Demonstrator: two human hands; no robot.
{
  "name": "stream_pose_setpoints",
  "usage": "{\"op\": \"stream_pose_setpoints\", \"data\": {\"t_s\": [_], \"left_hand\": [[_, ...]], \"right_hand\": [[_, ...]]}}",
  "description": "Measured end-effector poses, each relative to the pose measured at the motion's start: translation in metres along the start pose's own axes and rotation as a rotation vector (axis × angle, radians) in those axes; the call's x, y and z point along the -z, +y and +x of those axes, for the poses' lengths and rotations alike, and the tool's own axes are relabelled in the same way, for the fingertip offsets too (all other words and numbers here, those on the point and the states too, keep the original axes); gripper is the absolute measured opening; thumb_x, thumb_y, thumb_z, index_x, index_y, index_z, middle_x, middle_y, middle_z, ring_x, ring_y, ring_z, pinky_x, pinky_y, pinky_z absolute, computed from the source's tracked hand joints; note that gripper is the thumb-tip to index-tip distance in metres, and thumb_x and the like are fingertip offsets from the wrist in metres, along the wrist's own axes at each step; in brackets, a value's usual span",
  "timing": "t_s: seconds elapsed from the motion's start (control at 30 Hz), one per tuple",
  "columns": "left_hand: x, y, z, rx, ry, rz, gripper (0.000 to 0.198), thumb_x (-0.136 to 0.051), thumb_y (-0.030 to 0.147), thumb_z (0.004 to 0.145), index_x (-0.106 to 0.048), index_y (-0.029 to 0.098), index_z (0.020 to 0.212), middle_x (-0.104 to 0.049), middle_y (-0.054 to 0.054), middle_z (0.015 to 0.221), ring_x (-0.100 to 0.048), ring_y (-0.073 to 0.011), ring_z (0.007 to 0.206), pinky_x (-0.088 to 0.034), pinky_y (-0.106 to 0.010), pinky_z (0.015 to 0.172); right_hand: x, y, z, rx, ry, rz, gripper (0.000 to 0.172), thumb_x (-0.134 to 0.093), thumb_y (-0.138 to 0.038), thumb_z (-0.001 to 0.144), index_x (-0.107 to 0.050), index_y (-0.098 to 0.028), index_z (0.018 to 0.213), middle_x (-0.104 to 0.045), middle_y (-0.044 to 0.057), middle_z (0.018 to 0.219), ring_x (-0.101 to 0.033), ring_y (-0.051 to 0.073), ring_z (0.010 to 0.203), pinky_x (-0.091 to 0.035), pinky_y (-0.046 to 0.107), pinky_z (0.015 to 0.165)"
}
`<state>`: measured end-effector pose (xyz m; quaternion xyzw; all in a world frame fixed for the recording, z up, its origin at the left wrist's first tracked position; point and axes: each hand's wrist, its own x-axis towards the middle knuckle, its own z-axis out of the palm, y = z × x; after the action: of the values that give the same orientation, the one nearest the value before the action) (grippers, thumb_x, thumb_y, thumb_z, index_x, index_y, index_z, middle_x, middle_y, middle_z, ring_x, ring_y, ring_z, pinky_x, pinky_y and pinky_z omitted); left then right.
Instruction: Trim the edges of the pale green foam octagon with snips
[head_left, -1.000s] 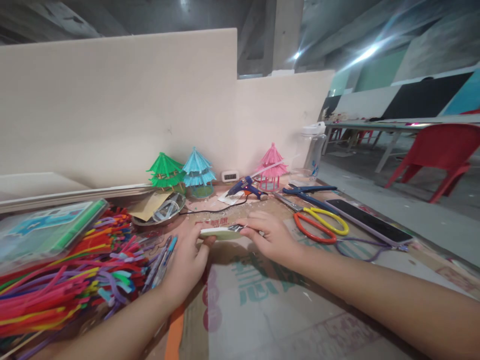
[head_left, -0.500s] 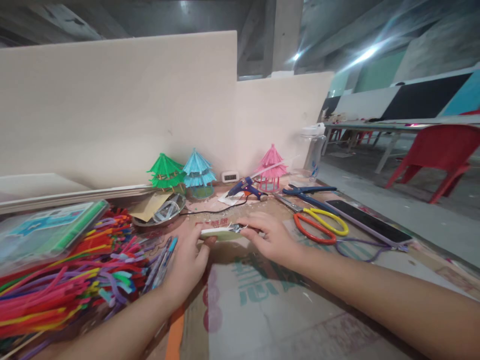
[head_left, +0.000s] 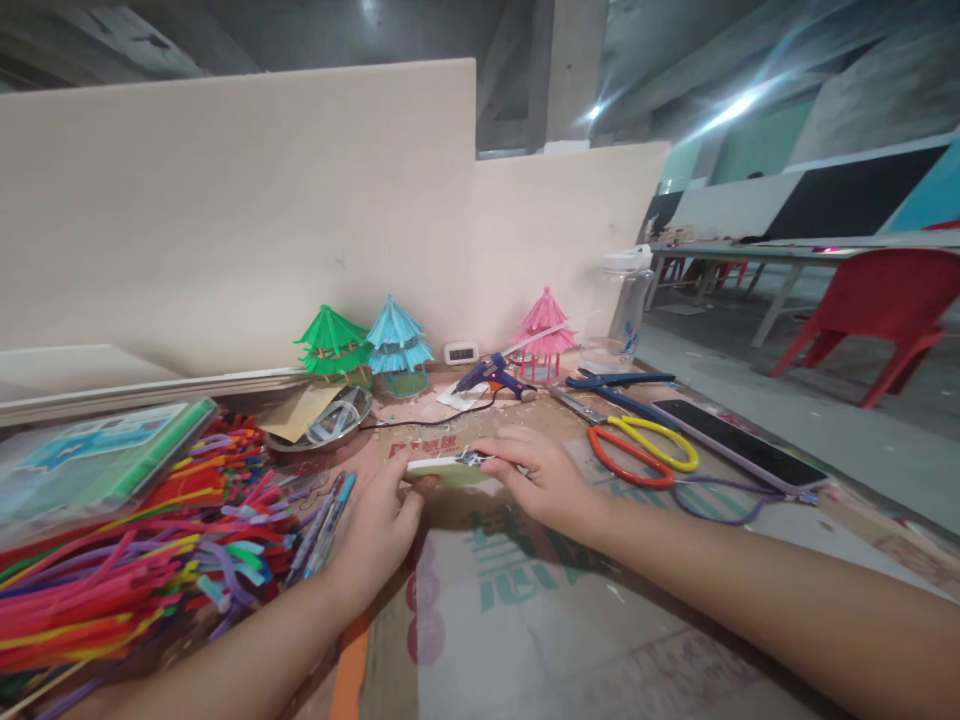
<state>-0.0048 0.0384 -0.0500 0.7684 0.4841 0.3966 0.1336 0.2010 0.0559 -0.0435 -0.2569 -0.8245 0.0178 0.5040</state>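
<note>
My left hand (head_left: 381, 512) grips the left end of a thin flat piece (head_left: 441, 468) with a white edge and a pale green face, its fingers behind and its thumb in front. At the other end of that piece, my right hand (head_left: 546, 482) pinches a small dark, shiny tool (head_left: 472, 458) between thumb and fingers. The tool touches the white edge, and whitish shreds show around it. Most of the tool is hidden by the fingers, so its exact kind is unclear. Both hands hover over a printed cardboard sheet (head_left: 540, 630).
Coloured pipe cleaners (head_left: 112, 590), pens (head_left: 330, 525) and a plastic case (head_left: 97, 465) lie left. Behind stand green (head_left: 335, 340), blue (head_left: 397, 335) and pink (head_left: 547, 320) small pavilions, with a glue gun (head_left: 491, 375). Right are scissors (head_left: 637, 460), blue-handled pliers (head_left: 622, 382) and a phone (head_left: 739, 442).
My right hand and the small tool shift very slightly along the edge of the piece, which tips a little. Both hands keep their hold.
</note>
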Motion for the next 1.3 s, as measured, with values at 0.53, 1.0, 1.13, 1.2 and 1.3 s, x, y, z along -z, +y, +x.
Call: {"op": "stream_pose_setpoints", "data": {"t_s": [0.53, 1.0, 1.13, 1.2, 1.3], "left_hand": [[0.0, -0.006, 0.005, 0.099, 0.049, -0.083, 0.029, -0.049, 0.038, 0.083, -0.055, 0.018, 0.104, -0.063, -0.005, 0.096, -0.056, -0.0207, 0.09, -0.044, -0.033, 0.081], [-0.002, 0.0, 0.004, 0.067, 0.054, -0.184, 0.028, -0.056, 0.034, 0.08, -0.058, 0.018, 0.102, -0.064, -0.005, 0.097, -0.058, -0.02, 0.092, -0.045, -0.032, 0.082], [-0.001, 0.003, 0.005, 0.075, 0.019, -0.196, 0.026, -0.051, 0.03, 0.081, -0.058, 0.018, 0.103, -0.065, -0.005, 0.104, -0.058, -0.0204, 0.097, -0.045, -0.032, 0.084], [0.001, 0.003, 0.005, 0.062, 0.02, -0.162, 0.025, -0.049, 0.027, 0.082, -0.059, 0.019, 0.103, -0.065, -0.005, 0.104, -0.058, -0.0206, 0.098, -0.045, -0.032, 0.084], [0.002, 0.004, 0.005, 0.043, 0.033, -0.13, 0.02, -0.048, 0.027, 0.083, -0.06, 0.019, 0.098, -0.066, -0.005, 0.099, -0.058, -0.0204, 0.096, -0.044, -0.032, 0.085]], "right_hand": [[-0.001, 0.0, -0.003, -0.31, -0.016, 0.115, 0.026, -0.047, -0.028, 0.085, -0.061, -0.018, 0.104, -0.066, 0.005, 0.084, -0.06, 0.016, 0.072, -0.048, 0.027, 0.063], [-0.015, 0.011, -0.001, -0.547, -0.037, 0.298, 0.015, -0.056, -0.025, 0.076, -0.065, -0.018, 0.086, -0.069, 0.003, 0.081, -0.062, 0.016, 0.071, -0.048, 0.027, 0.065], [-0.01, 0.008, -0.003, -0.362, -0.036, 0.149, 0.015, -0.057, -0.023, 0.077, -0.065, -0.018, 0.088, -0.068, 0.005, 0.083, -0.06, 0.018, 0.072, -0.048, 0.03, 0.066], [-0.005, 0.005, -0.004, -0.265, -0.018, 0.09, 0.02, -0.056, -0.028, 0.079, -0.063, -0.018, 0.095, -0.067, 0.007, 0.089, -0.059, 0.019, 0.075, -0.048, 0.032, 0.068], [0.0, 0.003, -0.004, -0.145, 0.01, 0.072, 0.025, -0.049, -0.031, 0.087, -0.059, -0.017, 0.105, -0.065, 0.009, 0.096, -0.059, 0.019, 0.08, -0.048, 0.033, 0.072]]}}
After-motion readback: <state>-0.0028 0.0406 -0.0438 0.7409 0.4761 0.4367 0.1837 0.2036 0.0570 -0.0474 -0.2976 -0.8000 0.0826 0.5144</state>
